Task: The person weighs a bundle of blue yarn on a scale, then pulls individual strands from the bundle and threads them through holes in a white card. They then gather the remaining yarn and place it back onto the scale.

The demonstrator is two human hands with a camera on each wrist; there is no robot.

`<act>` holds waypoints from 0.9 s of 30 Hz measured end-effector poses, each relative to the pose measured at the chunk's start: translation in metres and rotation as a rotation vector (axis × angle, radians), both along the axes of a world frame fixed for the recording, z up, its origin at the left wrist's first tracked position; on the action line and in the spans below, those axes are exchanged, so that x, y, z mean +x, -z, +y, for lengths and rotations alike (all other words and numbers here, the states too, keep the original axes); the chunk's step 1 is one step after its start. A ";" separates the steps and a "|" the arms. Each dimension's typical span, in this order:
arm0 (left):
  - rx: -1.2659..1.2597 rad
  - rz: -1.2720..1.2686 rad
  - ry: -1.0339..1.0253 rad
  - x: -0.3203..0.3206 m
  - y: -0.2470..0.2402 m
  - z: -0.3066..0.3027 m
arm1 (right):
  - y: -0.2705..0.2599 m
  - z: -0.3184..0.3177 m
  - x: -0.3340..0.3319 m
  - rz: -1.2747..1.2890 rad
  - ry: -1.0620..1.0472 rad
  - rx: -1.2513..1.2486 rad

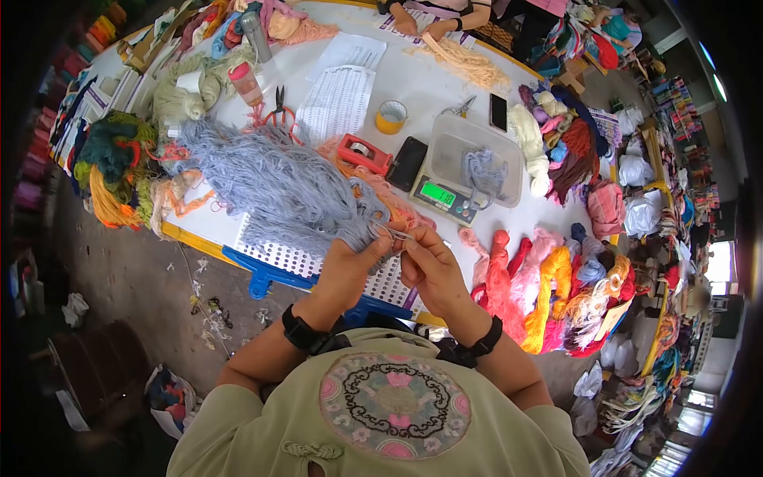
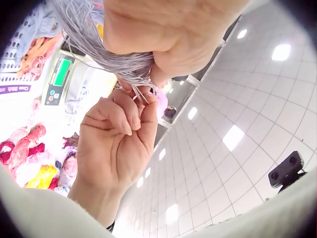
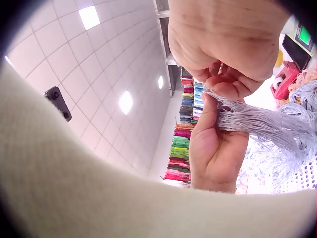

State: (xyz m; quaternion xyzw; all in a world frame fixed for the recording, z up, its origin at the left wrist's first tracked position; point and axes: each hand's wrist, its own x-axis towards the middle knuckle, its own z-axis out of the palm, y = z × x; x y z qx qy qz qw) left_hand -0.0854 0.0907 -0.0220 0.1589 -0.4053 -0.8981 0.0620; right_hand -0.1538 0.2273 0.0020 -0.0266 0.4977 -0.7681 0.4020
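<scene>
A large heap of grey-blue yarn (image 1: 270, 179) spreads over the table, and one end of it runs to my hands at the front edge. My left hand (image 1: 346, 274) grips that gathered end, the strands bunched under its thumb. Close beside it, my right hand (image 1: 437, 274) pinches a few loose strands (image 2: 140, 93) at the tip of the bundle. In the right wrist view the yarn bundle (image 3: 262, 121) fans out from the left hand (image 3: 213, 156), while the right hand (image 3: 225, 44) bends over its end with curled fingers.
A digital scale (image 1: 445, 195) bears a clear plastic tub (image 1: 513, 147) with some yarn. Nearby lie a red tape dispenser (image 1: 364, 153), black phone (image 1: 408, 161) and scissors (image 1: 280, 111). Coloured skeins (image 1: 548, 286) line the right edge. A perforated white board (image 1: 286, 258) lies under the yarn. Another person's hands (image 1: 421, 25) work opposite.
</scene>
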 end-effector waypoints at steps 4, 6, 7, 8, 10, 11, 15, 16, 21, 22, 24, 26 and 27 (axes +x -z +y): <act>-0.024 -0.029 -0.041 -0.002 0.003 -0.006 | 0.017 0.013 -0.006 0.173 -0.231 0.177; 0.073 -0.026 -0.093 -0.003 0.003 -0.014 | 0.014 0.016 -0.010 0.240 -0.377 0.234; 0.081 -0.019 -0.081 0.000 0.001 -0.020 | 0.011 0.019 -0.014 0.301 -0.527 0.288; 0.005 -0.156 -0.021 0.006 -0.004 -0.027 | 0.001 0.022 -0.023 0.295 -0.554 0.270; -0.065 -0.279 0.044 0.021 0.007 -0.046 | -0.016 0.033 -0.051 0.302 -0.442 0.251; -0.059 -0.265 0.047 0.030 0.022 -0.056 | -0.022 0.039 -0.069 0.306 -0.342 0.216; -0.266 -0.567 -0.183 0.077 0.075 -0.104 | -0.047 0.064 -0.170 0.256 0.091 -0.268; -0.210 -0.609 -0.284 0.090 0.087 -0.118 | -0.052 0.071 -0.201 0.263 0.171 -0.282; 0.036 -0.617 -0.688 0.161 0.140 -0.190 | -0.066 0.124 -0.345 0.476 0.462 -0.116; 0.038 -0.616 -0.687 0.173 0.144 -0.204 | -0.072 0.135 -0.366 0.478 0.461 -0.115; 0.183 -0.539 -0.832 0.190 0.138 -0.221 | -0.082 0.151 -0.396 0.564 0.648 -0.101; 0.192 -0.504 -0.861 0.188 0.128 -0.221 | -0.074 0.154 -0.407 0.559 0.691 -0.080; 0.199 -0.469 -0.889 0.182 0.120 -0.217 | -0.074 0.152 -0.404 0.555 0.735 -0.060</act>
